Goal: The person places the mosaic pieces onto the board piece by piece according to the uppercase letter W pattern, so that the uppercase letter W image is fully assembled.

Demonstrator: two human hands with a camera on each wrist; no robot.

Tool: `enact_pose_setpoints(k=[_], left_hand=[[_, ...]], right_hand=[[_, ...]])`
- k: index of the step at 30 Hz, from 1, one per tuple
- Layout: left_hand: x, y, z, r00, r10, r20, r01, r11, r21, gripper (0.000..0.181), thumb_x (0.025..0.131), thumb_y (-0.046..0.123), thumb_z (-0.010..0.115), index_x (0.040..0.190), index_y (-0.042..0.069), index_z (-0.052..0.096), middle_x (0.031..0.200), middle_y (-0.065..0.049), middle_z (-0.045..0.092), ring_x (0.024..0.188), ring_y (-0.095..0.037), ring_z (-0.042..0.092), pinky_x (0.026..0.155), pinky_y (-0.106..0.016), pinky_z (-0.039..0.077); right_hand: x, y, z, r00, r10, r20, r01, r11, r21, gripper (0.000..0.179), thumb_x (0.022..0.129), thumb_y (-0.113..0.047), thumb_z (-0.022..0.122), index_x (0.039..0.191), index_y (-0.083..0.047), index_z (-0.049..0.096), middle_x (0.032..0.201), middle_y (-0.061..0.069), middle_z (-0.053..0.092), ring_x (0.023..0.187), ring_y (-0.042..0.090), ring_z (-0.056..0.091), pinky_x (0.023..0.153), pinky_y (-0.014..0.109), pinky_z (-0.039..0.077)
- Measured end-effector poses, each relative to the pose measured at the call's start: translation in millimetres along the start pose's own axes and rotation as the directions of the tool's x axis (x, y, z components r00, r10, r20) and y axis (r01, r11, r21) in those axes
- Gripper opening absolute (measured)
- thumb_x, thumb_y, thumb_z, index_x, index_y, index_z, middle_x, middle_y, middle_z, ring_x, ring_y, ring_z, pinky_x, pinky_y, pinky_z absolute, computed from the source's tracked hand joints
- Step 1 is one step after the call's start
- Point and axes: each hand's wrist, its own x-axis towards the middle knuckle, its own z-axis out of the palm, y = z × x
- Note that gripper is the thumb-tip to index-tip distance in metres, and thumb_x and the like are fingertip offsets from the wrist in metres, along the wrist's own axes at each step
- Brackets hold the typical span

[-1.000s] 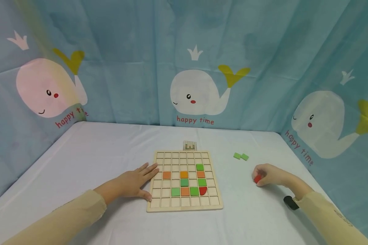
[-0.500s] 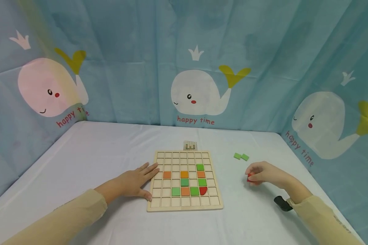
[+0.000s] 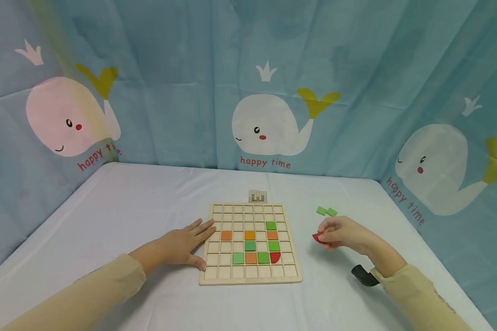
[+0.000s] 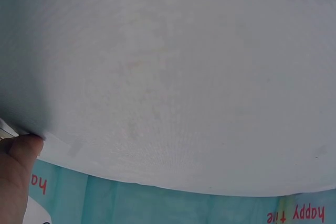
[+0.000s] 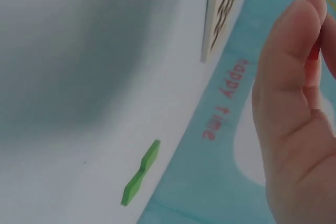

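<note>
A wooden grid board lies mid-table, with green, orange and teal square tiles and one red quarter-round tile in its cells. My left hand rests with straight, spread fingers on the board's left edge. To the right of the board, my right hand pinches a second red tile with a curved edge between thumb and fingers. In the right wrist view, only a sliver of that red tile shows behind the thumb. The left wrist view shows mostly tablecloth, with part of the left hand at its edge.
Two green tiles lie on the white tablecloth behind the right hand. A small card with a grid pattern sits at the board's far edge. A blue whale-print curtain stands around the table's back and sides.
My right hand has moved left toward the board, carrying the red tile, which now shows more of its shape. The left hand stays at the board's edge.
</note>
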Motion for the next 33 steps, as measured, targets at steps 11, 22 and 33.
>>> enact_pose_setpoints(k=[11,22,33], left_hand=[[1.9,-1.9,1.7,1.000,0.005,0.006,-0.005,1.000,0.009,0.105,0.078,0.071,0.057,0.154,0.007,0.025,0.161,-0.010,0.016,0.144,-0.039,0.017,0.096,-0.054,0.043],[-0.9,1.6,-1.3,1.000,0.004,0.003,-0.004,1.000,0.005,0.104,0.079,0.070,0.058,0.154,0.006,0.025,0.161,-0.011,0.016,0.144,-0.040,0.017,0.098,-0.054,0.042],[-1.7,3.0,-2.5,1.000,0.003,0.001,-0.003,1.000,0.017,0.104,0.079,0.070,0.058,0.154,0.006,0.025,0.161,-0.011,0.016,0.144,-0.040,0.018,0.095,-0.052,0.045]], right_hand=[[8.5,-16,20,0.999,-0.014,0.042,0.014,1.000,0.021,0.039,0.092,-0.005,0.065,0.122,0.017,0.054,0.096,0.019,0.065,0.073,0.019,0.067,0.073,0.033,0.056],[18.7,-27,42,0.996,-0.066,0.060,0.067,0.998,-0.005,0.011,0.090,-0.004,0.064,0.095,0.005,0.060,0.081,0.006,0.064,0.071,0.020,0.058,0.066,0.030,0.051],[27.5,-35,62,0.990,-0.045,0.134,0.042,0.999,0.022,0.009,0.091,-0.003,0.062,0.095,0.005,0.058,0.081,0.008,0.061,0.067,0.017,0.058,0.065,0.028,0.051]])
